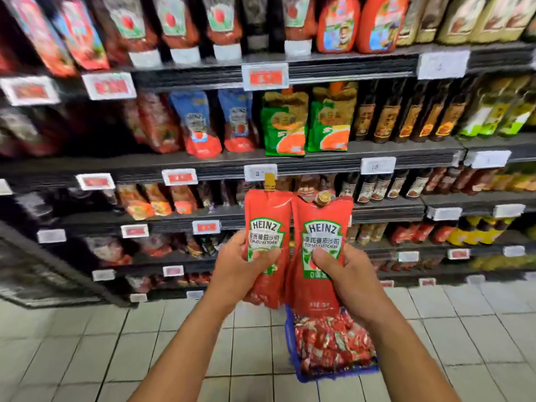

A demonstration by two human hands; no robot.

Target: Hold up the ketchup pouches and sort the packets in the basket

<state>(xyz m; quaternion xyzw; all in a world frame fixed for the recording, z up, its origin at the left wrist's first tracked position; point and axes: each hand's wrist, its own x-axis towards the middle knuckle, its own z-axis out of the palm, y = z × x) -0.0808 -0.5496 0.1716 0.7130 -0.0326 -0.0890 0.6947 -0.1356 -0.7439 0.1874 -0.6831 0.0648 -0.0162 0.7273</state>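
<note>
Supermarket aisle, dark shelves (319,165) stocked with sauce bottles and pouches, price tags (265,76) clipped along the shelf edges, pale tiled floor (87,358) below. Shelf stock is motion-blurred, most labels unreadable.

Person stands facing the shelves, both arms out front, one pouch per hand.

Left hand (236,269) grips the left ketchup pouch (266,216) around its lower half; thumb lies across the front over the green label, fingers curled round the back out of sight. Pouch is upright, gold cap at top, red body, Heinz label readable.

Right hand (340,275) grips the right ketchup pouch (320,227) the same way; thumb pressed on the label front, fingers wrapped behind. This pouch tilts slightly, top leaning to the right, gold cap sitting lower than the other one's.

Both pouches are held side by side in front of the lower shelves, inner edges touching or just overlapping along the middle; can't tell which.

Below the hands, a blue basket (291,343) sits low near the floor, filled with small red packets (330,340). The right pouch's bottom edge hangs just above those packets from this angle.
</note>
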